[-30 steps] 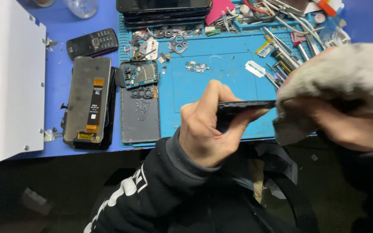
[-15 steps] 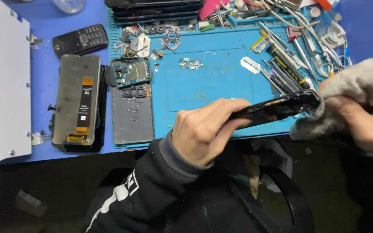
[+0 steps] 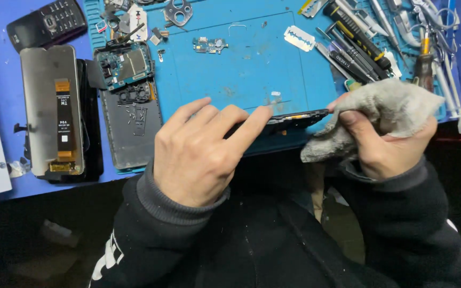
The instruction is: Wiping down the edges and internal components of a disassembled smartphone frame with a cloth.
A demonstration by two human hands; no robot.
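— What is laid out, from the largest thing down?

— A blue work mat (image 3: 252, 58) is seen bearing a grey phone back shell (image 3: 133, 125), inside which a green circuit board (image 3: 124, 65) is seated. A detached screen panel (image 3: 52, 109) is laid just left of it, a dark keypad phone (image 3: 46, 22) above that. Screwdrivers (image 3: 356, 45), a razor blade (image 3: 299, 38) and a small connector board (image 3: 209, 45) are scattered on the mat.

— And the hands?

— A dark phone frame (image 3: 289, 118) is gripped edge-on by the left hand (image 3: 196, 152), over the mat's near edge. A grey cloth (image 3: 382, 114) is clutched in the right hand (image 3: 385, 144) and pressed to the frame's right end.

— Changed since before?

— The frame has been lowered and levelled; the view has been drawn closer.
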